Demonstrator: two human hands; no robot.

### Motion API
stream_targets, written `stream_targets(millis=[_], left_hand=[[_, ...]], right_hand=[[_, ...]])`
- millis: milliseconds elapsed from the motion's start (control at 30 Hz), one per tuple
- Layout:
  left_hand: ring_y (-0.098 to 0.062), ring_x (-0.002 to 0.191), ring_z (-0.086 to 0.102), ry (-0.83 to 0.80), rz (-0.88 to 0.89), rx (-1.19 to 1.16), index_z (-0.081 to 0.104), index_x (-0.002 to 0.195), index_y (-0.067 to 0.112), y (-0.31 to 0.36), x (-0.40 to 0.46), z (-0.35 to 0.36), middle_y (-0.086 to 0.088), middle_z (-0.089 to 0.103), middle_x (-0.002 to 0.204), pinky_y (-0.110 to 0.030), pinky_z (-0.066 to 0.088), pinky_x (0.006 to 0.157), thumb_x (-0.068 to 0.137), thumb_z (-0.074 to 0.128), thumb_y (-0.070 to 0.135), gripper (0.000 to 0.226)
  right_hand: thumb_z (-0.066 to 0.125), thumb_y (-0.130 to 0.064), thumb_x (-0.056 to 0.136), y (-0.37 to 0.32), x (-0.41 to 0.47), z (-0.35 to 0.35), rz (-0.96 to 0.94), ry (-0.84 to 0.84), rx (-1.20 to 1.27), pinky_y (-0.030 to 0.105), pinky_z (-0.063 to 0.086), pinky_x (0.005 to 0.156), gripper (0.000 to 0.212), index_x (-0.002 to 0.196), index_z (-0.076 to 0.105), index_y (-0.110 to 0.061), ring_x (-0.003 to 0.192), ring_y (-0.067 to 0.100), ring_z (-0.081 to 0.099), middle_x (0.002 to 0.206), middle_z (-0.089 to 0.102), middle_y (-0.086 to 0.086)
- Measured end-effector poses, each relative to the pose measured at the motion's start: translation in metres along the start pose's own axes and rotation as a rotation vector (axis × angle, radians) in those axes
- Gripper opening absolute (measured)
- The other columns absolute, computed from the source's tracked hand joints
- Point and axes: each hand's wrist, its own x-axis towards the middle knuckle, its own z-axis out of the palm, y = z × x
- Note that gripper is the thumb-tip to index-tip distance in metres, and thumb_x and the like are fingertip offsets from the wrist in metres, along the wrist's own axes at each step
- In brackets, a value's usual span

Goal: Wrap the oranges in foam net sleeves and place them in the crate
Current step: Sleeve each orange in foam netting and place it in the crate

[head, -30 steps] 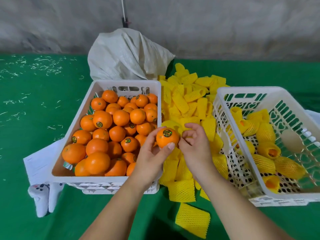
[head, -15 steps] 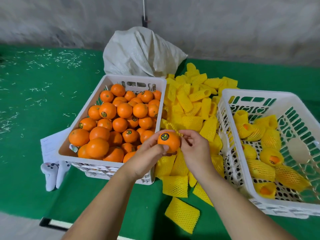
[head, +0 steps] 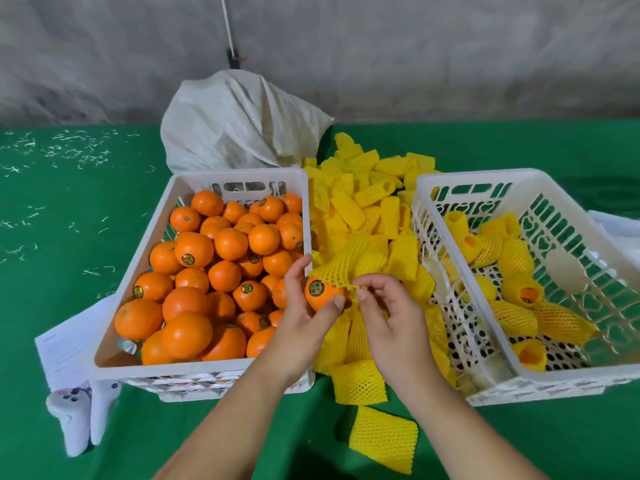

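My left hand (head: 300, 317) grips an orange (head: 322, 294) with a round sticker, held between the two crates. A yellow foam net sleeve (head: 346, 261) lies over the orange's far side, and my right hand (head: 388, 310) pinches its stretched edge beside the fruit. The left white crate (head: 239, 180) is full of bare oranges (head: 194, 249). The right white crate (head: 485, 174) holds several sleeved oranges (head: 516, 252). A heap of loose yellow sleeves (head: 360, 202) lies between the crates.
A green cloth (head: 69, 202) covers the table. A white sack (head: 239, 126) slumps behind the left crate, against a grey wall. White paper and a white controller-like object (head: 74, 407) lie at the left crate's front corner. Two loose sleeves (head: 382, 438) lie near the front.
The sleeve has come over the orange's far side, with my right hand now pulling its edge. The camera has shifted, so the whole scene sits differently in the frame.
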Motion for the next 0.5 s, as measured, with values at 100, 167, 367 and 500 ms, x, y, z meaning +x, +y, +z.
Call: stream_targets(millis=[100, 167, 367, 500], left_hand=[[-0.021, 0.138, 0.057, -0.082, -0.060, -0.197, 0.034, 0.156, 0.040, 0.000, 0.002, -0.001, 0.006, 0.060, 0.149, -0.036, 0.051, 0.110, 0.094, 0.074, 0.033, 0.074], [-0.026, 0.143, 0.053, -0.097, -0.086, -0.263, 0.039, 0.156, 0.039, -0.001, 0.002, -0.003, -0.002, 0.057, 0.154, -0.048, 0.043, 0.118, 0.096, 0.072, 0.046, 0.070], [-0.034, 0.137, 0.056, -0.085, -0.060, -0.174, 0.051, 0.142, 0.037, -0.006, 0.005, -0.005, -0.011, 0.063, 0.143, -0.060, 0.037, 0.120, 0.096, 0.074, 0.039, 0.051], [-0.034, 0.122, 0.063, -0.009, -0.032, -0.270, 0.051, 0.132, 0.033, -0.003, 0.005, -0.002, -0.015, 0.065, 0.130, -0.053, 0.048, 0.106, 0.102, 0.068, 0.029, 0.035]], right_hand=[[0.056, -0.025, 0.103, 0.000, -0.004, 0.005, -0.014, 0.008, -0.041, 0.023, 0.052, 0.079, 0.016, 0.111, 0.064, -0.036, 0.099, 0.008, 0.065, 0.105, 0.068, -0.016], [0.057, -0.019, 0.104, 0.000, -0.006, 0.004, -0.010, 0.015, -0.035, 0.025, 0.052, 0.081, 0.020, 0.111, 0.064, -0.036, 0.101, 0.010, 0.065, 0.105, 0.068, -0.017], [0.051, -0.021, 0.104, -0.005, -0.010, 0.005, -0.100, 0.054, -0.071, 0.023, 0.047, 0.070, 0.018, 0.109, 0.062, -0.035, 0.085, 0.009, 0.062, 0.099, 0.065, -0.015], [0.050, -0.018, 0.104, -0.005, -0.015, 0.010, -0.214, 0.032, -0.180, 0.014, 0.044, 0.080, 0.018, 0.116, 0.062, -0.024, 0.097, 0.005, 0.058, 0.106, 0.059, -0.015]])
